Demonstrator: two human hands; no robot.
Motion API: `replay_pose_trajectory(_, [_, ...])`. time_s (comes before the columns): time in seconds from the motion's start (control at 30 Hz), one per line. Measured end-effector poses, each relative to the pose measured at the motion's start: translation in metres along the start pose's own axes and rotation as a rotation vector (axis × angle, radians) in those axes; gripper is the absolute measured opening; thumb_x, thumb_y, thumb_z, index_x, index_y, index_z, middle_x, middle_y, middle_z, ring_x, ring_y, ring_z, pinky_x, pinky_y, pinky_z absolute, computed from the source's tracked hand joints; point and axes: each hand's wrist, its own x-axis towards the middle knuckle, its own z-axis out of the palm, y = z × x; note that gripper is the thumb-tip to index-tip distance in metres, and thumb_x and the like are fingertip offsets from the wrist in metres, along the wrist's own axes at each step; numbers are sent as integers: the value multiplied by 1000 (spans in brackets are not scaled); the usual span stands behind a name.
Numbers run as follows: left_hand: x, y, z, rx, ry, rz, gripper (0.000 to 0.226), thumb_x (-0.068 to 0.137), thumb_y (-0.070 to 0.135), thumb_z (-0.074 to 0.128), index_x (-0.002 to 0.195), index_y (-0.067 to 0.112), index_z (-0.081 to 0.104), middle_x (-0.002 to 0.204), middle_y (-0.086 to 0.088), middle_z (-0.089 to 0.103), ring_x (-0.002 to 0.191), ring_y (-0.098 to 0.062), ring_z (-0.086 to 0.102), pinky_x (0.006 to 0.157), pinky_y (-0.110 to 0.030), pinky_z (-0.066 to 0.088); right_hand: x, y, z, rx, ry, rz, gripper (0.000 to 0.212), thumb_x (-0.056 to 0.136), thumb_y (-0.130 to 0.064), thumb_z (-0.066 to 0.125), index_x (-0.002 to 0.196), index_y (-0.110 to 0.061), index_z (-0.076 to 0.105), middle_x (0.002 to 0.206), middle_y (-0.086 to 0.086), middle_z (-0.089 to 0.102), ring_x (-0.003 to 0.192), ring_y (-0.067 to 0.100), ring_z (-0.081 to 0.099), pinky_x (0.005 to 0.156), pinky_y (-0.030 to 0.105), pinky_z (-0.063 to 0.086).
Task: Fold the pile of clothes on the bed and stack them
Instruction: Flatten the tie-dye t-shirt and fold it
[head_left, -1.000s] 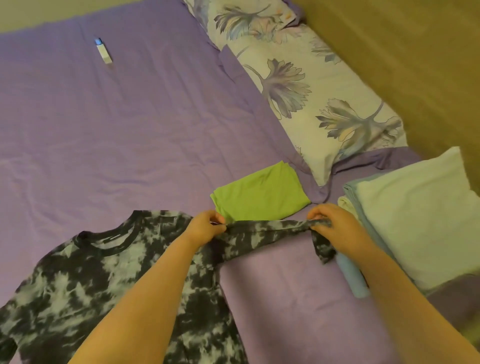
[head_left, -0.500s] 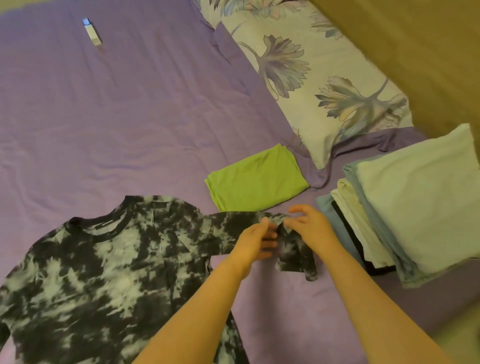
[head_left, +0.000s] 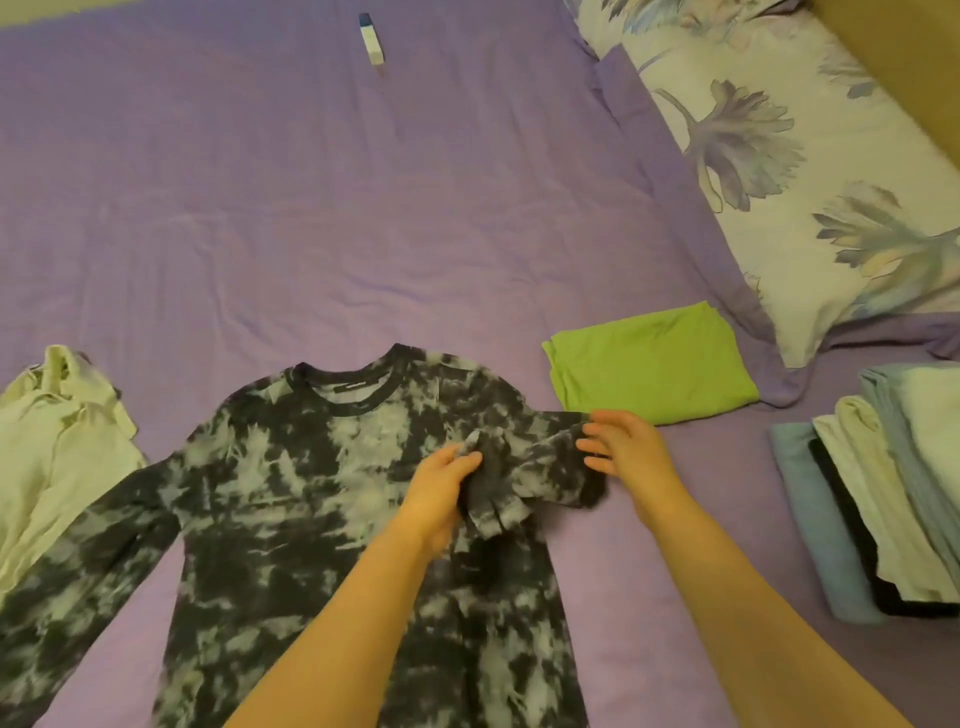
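Observation:
A black-and-white tie-dye long-sleeve shirt lies flat, neck away from me, on the purple bed sheet. Its right sleeve is doubled back toward the chest. My left hand grips the sleeve's cuff end over the shirt body. At the sleeve's fold my right hand has its fingers straight and spread, touching the cloth. A folded green garment lies just beyond my right hand. A stack of folded clothes sits at the right edge. Cream unfolded clothes lie at the left.
A floral pillow lies at the upper right beside a tan headboard. A small white and blue tube rests on the sheet at the far side.
The sleeve, stretched out to the right a second ago, has been brought back over the shirt body by my left hand. My right hand released its pinch and now lies straight at the fold.

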Motion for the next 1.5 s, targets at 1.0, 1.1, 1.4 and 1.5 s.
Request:
replay_pose_trajectory(1.0, [-7,-8,-228,267,423,45,24,99,29,48,96,14,66,102,-5,65,94,-22,59,84,-36,50,5,48,138,-1140,137,-632,19,91,-17,61,103,-6,71,109,14,58,103,32,47,82,33,37])
replay_pose_trajectory(1.1, [-18,7,-243,-43,544,10,29,99,36,45,88,15,62,90,-3,63,83,-19,59,65,-32,50,-8,41,163,-937,104,-665,21,96,-12,52,110,-2,65,120,16,53,106,29,53,84,13,30])
replay_pose_trajectory(1.4, [-15,3,-284,368,704,109,77,79,49,71,140,14,38,142,-9,42,125,-29,45,106,-48,39,-26,86,182,-1287,-81,-475,56,100,-23,42,151,-21,20,160,8,5,141,30,22,114,43,25])
replay_pose_trajectory(1.5, [-6,-4,-285,667,721,127,68,84,19,72,141,9,37,134,-15,47,109,-28,53,96,-43,46,-23,100,166,-1489,-58,-363,60,101,-29,39,152,-25,9,160,10,0,145,30,11,116,43,20])
